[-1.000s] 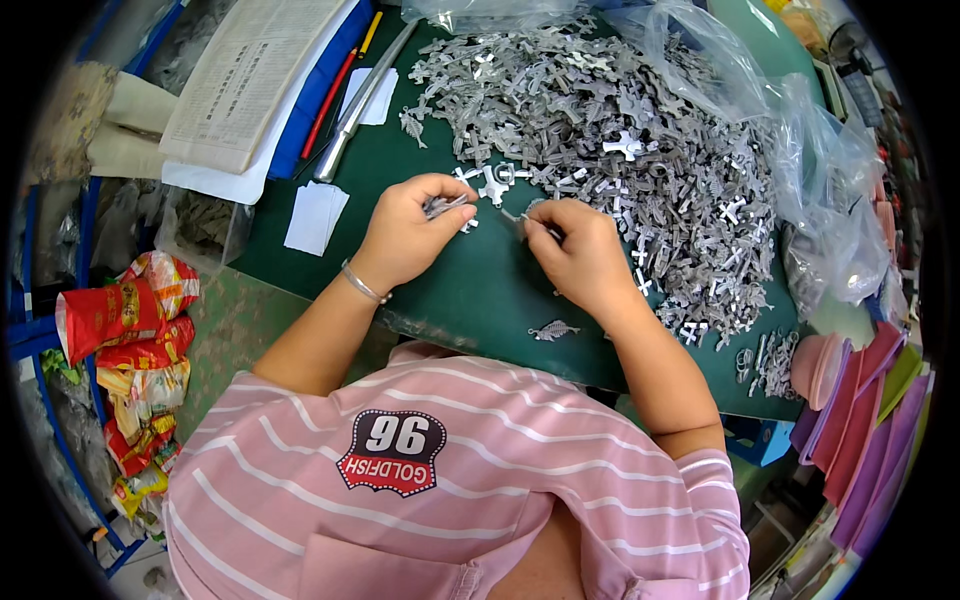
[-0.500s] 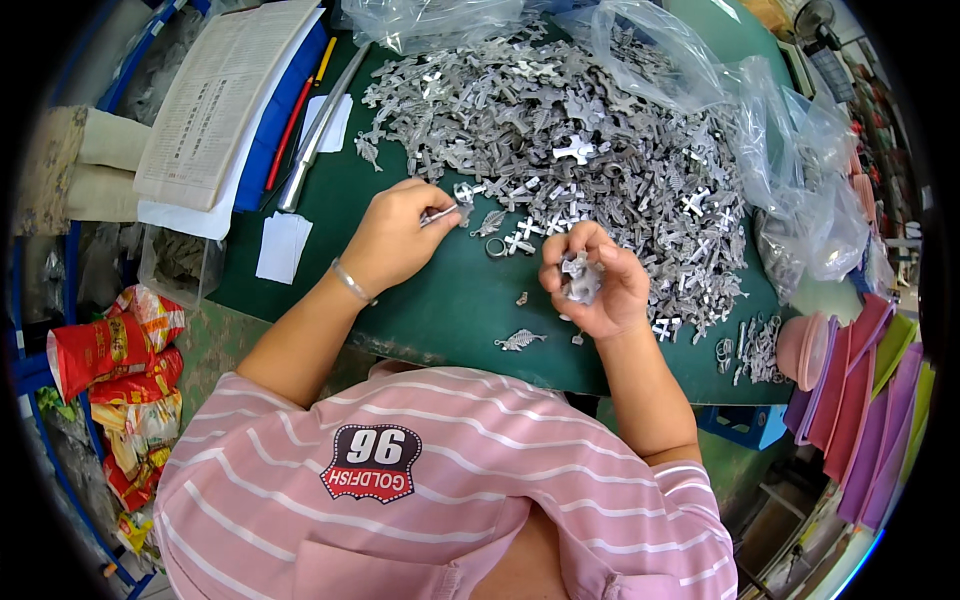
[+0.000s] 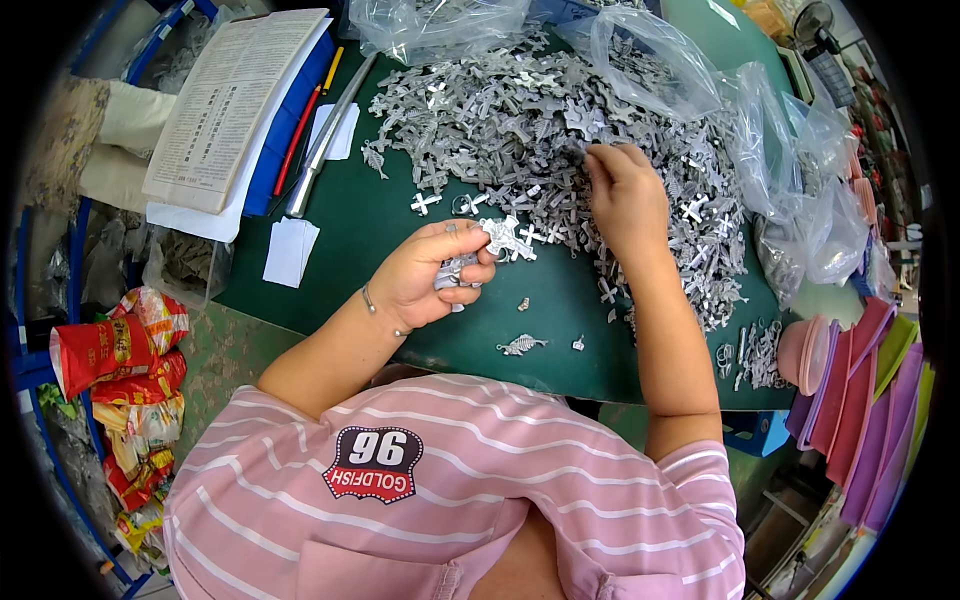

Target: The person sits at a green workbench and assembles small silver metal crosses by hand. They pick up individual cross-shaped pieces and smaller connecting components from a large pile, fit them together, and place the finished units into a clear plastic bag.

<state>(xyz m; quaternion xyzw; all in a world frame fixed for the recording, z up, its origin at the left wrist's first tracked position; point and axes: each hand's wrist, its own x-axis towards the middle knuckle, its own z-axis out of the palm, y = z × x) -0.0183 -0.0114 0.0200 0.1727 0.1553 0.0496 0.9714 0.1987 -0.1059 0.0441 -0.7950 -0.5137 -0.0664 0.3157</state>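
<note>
A big heap of silver-grey metal charms (image 3: pixel 480 130), many of them crosses and fish skeletons, covers the far part of the green table. My left hand (image 3: pixel 432 268) is closed around several metal pieces, and an ornate cross pendant (image 3: pixel 507 238) juts out past its thumb and fingertips. At the heap's middle, my right hand (image 3: pixel 630 200) has its thumb and fingers pinched by a dark piece that I cannot make out. A small cross (image 3: pixel 425 204) and a metal ring (image 3: pixel 464 205) lie just beyond my left hand. Closer to me rests a fish-skeleton charm (image 3: pixel 522 345).
Left of the heap lie a tapered metal rod (image 3: pixel 330 140), red and yellow pencils, white paper slips (image 3: pixel 291 252) and a printed sheet (image 3: pixel 230 110) on a blue tray. Clear plastic bags (image 3: pixel 800 190) flank the heap. Pink bowls (image 3: pixel 803 355) stand at the right edge.
My right hand has moved away from me into the heap. The ornate pieces it held now appear in my left hand, which has come nearer and to the right.
</note>
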